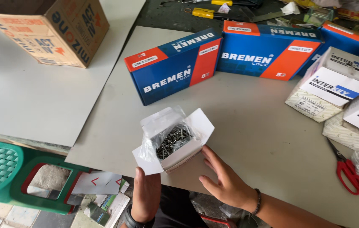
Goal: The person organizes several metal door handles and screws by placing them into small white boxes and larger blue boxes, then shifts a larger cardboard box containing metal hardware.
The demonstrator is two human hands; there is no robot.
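Both hands are ours: our left hand (145,198) cups the near bottom corner of a small white box (175,141), fingers curled under it, and our right hand (226,181) is open, its fingertips pressing the box's right side. We hold the box at the near edge of the bench (255,126), which is a flat, pale grey board. Its white flaps stand open. Inside sits a clear plastic bag (166,133), pulled open at the top, full of small dark screws (173,139). Behind the box lie two long blue and red boxes (171,67) side by side. At the right edge we see a pile of white boxes (335,84), and near them red scissors (350,171) lie flat on the bench. A second grey board (31,93) lies to the left, and a brown cardboard box (48,29) stands on it. Down low on the left stands a green plastic stool (6,173), with papers (99,185) beside it on the floor. Far back on a dark top lie yellow tools (204,12).
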